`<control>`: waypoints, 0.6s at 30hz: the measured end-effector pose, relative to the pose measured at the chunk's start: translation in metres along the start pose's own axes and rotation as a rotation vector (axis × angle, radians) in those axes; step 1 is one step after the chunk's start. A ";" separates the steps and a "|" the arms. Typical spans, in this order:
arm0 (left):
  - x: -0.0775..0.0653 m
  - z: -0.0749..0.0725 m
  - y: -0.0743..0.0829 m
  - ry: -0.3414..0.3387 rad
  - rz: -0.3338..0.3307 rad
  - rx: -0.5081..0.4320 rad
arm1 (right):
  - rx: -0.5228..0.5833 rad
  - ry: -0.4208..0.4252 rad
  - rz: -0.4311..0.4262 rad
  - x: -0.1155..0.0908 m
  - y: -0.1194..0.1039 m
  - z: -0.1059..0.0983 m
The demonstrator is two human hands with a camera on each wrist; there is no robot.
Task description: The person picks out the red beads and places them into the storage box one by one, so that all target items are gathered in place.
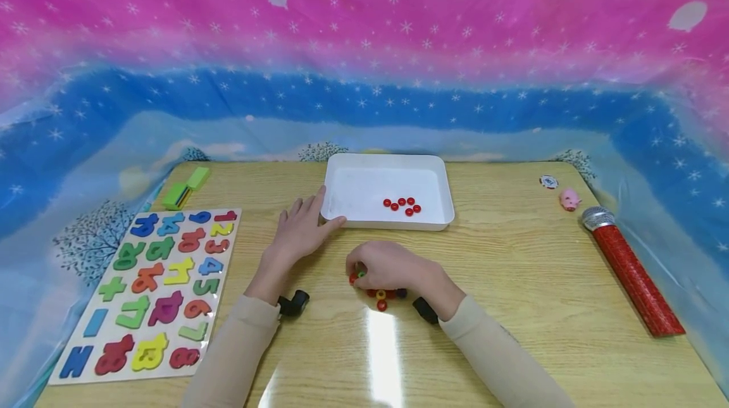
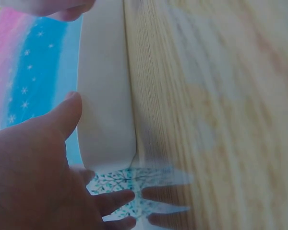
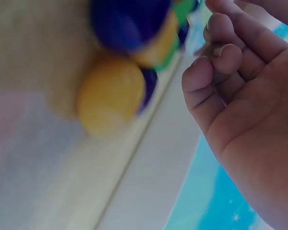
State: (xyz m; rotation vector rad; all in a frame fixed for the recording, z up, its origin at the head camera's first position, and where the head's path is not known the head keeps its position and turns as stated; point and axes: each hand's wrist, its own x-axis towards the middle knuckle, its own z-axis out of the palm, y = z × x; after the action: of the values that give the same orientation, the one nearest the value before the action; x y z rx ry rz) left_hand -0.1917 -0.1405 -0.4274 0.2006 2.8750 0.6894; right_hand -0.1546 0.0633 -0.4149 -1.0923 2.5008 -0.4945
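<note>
My left hand rests at the near left corner of a white tray, with thumb and fingers spread against its rim. In the left wrist view the thumb touches the tray wall. Several red beads lie inside the tray. My right hand is over a small group of mixed beads in front of the tray, its thumb and forefinger pinching a red bead. A green bead shows between those fingers. A yellow bead and a dark blue bead appear blurred beside the right hand.
A number puzzle board lies at the left, with a green box behind it. At the right are a red glittery microphone, a pink pig figure and a poker chip. A patterned cloth hangs behind the table.
</note>
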 end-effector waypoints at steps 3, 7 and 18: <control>0.000 0.000 0.000 0.007 -0.003 0.003 | 0.071 0.006 0.035 -0.004 0.006 -0.011; 0.001 0.000 0.001 0.010 -0.012 0.012 | 0.169 0.082 0.097 -0.012 0.022 -0.027; 0.001 0.001 0.001 -0.002 -0.010 0.014 | 0.192 0.383 0.305 -0.019 0.071 -0.051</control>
State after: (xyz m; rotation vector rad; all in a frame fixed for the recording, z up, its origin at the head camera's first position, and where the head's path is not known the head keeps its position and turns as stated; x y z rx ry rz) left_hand -0.1927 -0.1394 -0.4277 0.1884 2.8775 0.6675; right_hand -0.2105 0.1314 -0.3990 -0.5701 2.8016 -0.8987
